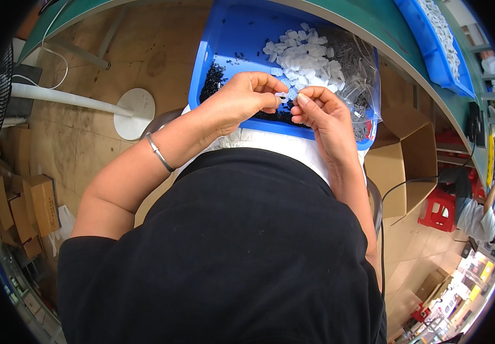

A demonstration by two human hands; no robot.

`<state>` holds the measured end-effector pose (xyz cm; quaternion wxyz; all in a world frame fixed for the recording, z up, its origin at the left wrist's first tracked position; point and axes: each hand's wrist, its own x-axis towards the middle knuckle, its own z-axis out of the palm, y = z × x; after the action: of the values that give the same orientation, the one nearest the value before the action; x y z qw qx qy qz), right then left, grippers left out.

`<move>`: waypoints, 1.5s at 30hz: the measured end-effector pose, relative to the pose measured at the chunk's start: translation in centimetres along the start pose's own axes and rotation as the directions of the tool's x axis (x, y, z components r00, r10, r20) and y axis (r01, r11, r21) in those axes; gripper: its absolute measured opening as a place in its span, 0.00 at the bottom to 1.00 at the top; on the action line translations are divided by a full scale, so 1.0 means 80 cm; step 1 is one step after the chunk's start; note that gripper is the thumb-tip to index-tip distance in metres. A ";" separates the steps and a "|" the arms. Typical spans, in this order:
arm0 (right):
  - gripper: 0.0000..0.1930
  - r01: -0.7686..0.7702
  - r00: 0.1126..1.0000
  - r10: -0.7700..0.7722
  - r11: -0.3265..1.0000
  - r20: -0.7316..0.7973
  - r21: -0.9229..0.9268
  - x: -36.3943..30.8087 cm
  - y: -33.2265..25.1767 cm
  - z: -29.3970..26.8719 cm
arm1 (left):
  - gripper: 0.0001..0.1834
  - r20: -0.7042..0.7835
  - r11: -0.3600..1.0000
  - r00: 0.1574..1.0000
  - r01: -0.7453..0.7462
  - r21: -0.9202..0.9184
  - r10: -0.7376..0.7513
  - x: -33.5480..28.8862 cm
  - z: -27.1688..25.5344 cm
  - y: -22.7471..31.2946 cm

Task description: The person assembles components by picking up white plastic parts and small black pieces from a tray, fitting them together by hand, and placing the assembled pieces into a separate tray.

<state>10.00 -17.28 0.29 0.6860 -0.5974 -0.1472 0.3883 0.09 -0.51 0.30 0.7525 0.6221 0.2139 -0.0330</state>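
Observation:
Over a blue tray [216, 37], both of my hands come together with fingertips almost touching. My left hand [247, 100], with a bracelet on its wrist, pinches a small whitish plastic piece [282, 96]. The fingers of my right hand [325, 114] are closed at the right side of this piece; whether they grip it or another small part is too small to make out. Beneath and beyond them lies a heap of translucent white plastic pieces [310, 57]. Tiny black parts [212, 80] are piled along the tray's left side. A clear plastic bag with grey parts [359, 74] fills its right side.
A green table [368, 20] curves past the tray's far side, bearing a blue bin [439, 51] of grey parts. An open cardboard box [402, 160] stands to the right, near a red stool [439, 209] and another person [476, 215]. At left are a fan stand base [136, 113] and cardboard boxes [41, 203].

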 end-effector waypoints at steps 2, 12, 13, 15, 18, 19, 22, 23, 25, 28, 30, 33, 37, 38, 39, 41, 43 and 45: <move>0.07 -0.044 0.999 0.043 0.997 0.011 0.067 -0.001 -0.002 0.004 | 0.16 -0.004 1.000 1.000 0.005 -0.002 -0.005 0.000 0.001 0.000; 0.08 -0.119 0.993 0.119 0.980 0.013 0.159 0.008 0.014 0.001 | 0.16 -0.059 0.995 0.998 -0.027 -0.097 0.022 -0.001 0.011 -0.004; 0.07 -0.131 0.991 0.132 0.976 0.006 0.172 0.008 0.014 0.002 | 0.16 -0.059 0.995 0.998 -0.027 -0.097 0.022 -0.002 0.013 -0.004; 0.07 -0.143 0.989 0.145 0.972 0.000 0.184 0.008 0.016 0.002 | 0.16 -0.081 0.995 0.995 -0.069 -0.077 0.062 -0.002 0.016 -0.006; 0.06 -0.145 0.989 0.146 0.966 0.011 0.216 0.009 0.018 0.003 | 0.15 -0.067 0.994 0.993 -0.103 -0.031 0.101 -0.002 0.016 -0.007; 0.06 -0.141 0.989 0.145 0.964 -0.001 0.227 0.008 0.018 0.004 | 0.15 -0.067 0.994 0.993 -0.103 -0.031 0.100 -0.002 0.016 -0.006; 0.06 -0.126 0.990 0.138 0.960 -0.030 0.251 0.008 0.019 0.008 | 0.16 -0.054 0.995 0.994 -0.098 -0.004 0.098 -0.004 0.017 -0.003; 0.06 -0.116 0.990 0.133 0.958 -0.047 0.264 0.008 0.019 0.009 | 0.17 -0.055 0.995 0.993 -0.101 -0.013 0.100 -0.004 0.017 -0.002; 0.06 -0.111 0.990 0.130 0.959 -0.055 0.259 0.007 0.020 0.012 | 0.17 -0.057 0.994 0.993 -0.104 -0.023 0.103 -0.006 0.017 0.001; 0.06 -0.098 0.991 0.117 0.960 -0.059 0.262 0.006 0.023 0.013 | 0.17 -0.060 0.995 0.995 -0.078 -0.063 0.074 -0.007 0.017 0.002; 0.06 -0.090 0.993 0.108 0.959 -0.055 0.269 0.006 0.024 0.015 | 0.17 -0.067 0.992 0.993 -0.103 -0.068 0.099 -0.006 0.018 -0.001; 0.06 -0.098 0.990 0.123 0.956 -0.073 0.276 0.006 0.024 0.019 | 0.18 -0.085 0.990 0.989 -0.124 -0.073 0.118 -0.007 0.020 0.000; 0.06 -0.045 0.996 0.064 0.964 -0.063 0.262 0.006 0.028 0.020 | 0.18 -0.087 0.990 0.989 -0.124 -0.064 0.118 -0.008 0.021 0.003; 0.07 -0.023 0.996 0.042 0.968 -0.072 0.251 0.005 0.029 0.021 | 0.18 -0.082 0.990 0.990 -0.120 -0.072 0.114 -0.010 0.021 0.004; 0.07 -0.021 0.997 0.041 0.968 -0.073 0.251 0.004 0.029 0.024 | 0.18 -0.076 0.990 0.991 -0.116 -0.080 0.110 -0.012 0.021 0.005; 0.07 0.018 0.995 0.009 0.965 -0.102 0.260 0.003 0.028 0.029 | 0.19 -0.083 0.990 0.991 -0.115 -0.081 0.108 -0.012 0.021 0.006; 0.07 0.029 0.993 0.000 0.967 -0.114 0.252 0.003 0.029 0.030 | 0.19 -0.089 0.990 0.990 -0.114 -0.081 0.107 -0.011 0.020 0.005; 0.07 0.041 0.992 -0.010 0.969 -0.125 0.243 0.003 0.029 0.030 | 0.19 -0.079 0.992 0.991 -0.112 -0.063 0.107 -0.007 0.017 0.001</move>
<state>7.69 -15.45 -1.34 0.7672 -0.5290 -0.0633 0.3571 0.03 -1.92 0.77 0.7651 0.6080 0.2085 0.0391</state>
